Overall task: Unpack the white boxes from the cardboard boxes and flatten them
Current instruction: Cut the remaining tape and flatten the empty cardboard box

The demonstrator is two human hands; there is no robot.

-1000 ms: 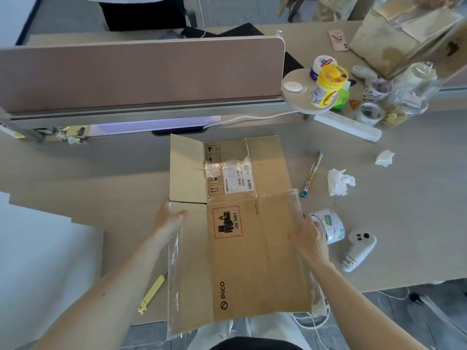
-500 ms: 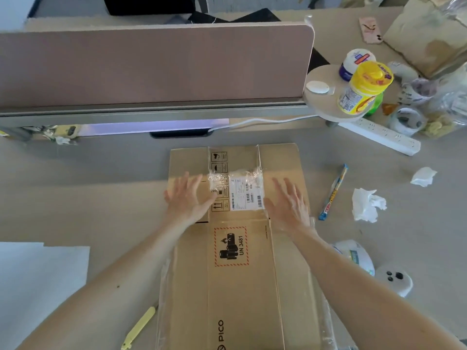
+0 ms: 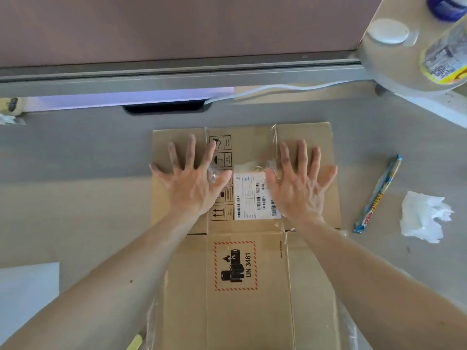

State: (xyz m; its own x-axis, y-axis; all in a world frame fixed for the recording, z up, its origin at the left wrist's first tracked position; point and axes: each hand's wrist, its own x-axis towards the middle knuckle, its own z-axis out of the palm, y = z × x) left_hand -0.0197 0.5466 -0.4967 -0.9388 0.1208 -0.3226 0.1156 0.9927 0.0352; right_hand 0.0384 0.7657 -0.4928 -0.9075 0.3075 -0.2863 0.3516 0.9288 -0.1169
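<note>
1. Head view: the cardboard box [image 3: 310, 274] lies flattened on the desk [image 3: 75, 198], printed side up. Its near end is cut off by the frame's bottom edge.
2. Left hand [image 3: 192, 183]: palm down on the box's far-left flap, fingers straight and spread, gripping nothing.
3. Right hand [image 3: 298, 188]: same pose on the box's far-right flap, fingers splayed flat, gripping nothing.
4. On the box between the hands sits a white shipping label [image 3: 252, 198]. The UN 3481 sticker [image 3: 236, 265] is on the panel nearer the person.
5. Clear plastic film [image 3: 348, 329] sticks out along the box's near side edges.
6. Right of the box is a wrapped candy stick [image 3: 379, 193], not touching it. A crumpled tissue [image 3: 422, 215] lies further right.
7. Left of the box lies a white sheet [image 3: 25, 294]. A yellow item [image 3: 135, 342] sits at the box's near-left edge, mostly cropped.
8. Beyond the box are the desk divider [image 3: 177, 26] and a white cable [image 3: 278, 88].
</note>
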